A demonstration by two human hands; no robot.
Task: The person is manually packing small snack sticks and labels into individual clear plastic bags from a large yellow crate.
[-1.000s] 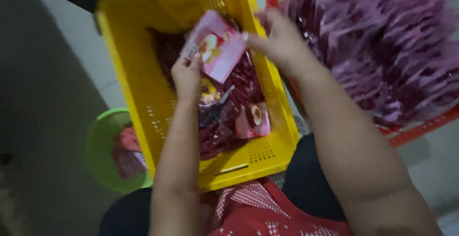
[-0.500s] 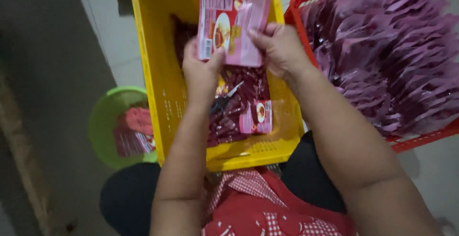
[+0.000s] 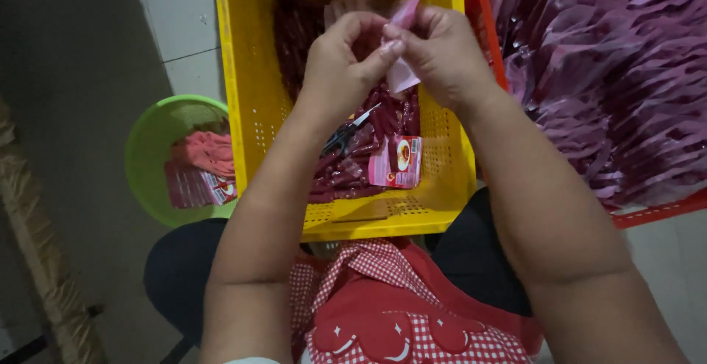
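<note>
Green bowl (image 3: 151, 161) beside yellow crate (image 3: 243, 113)

Pink packet (image 3: 403, 47) mostly behind both hands

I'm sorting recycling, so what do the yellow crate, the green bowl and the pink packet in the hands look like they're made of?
Yellow crate: rigid moulded plastic, perforated walls. Green bowl: probably plastic, smooth uniform colour, slight sheen. Pink packet: thin flexible film, likely plastic; it bends in the grip of left hand and right hand.
</note>
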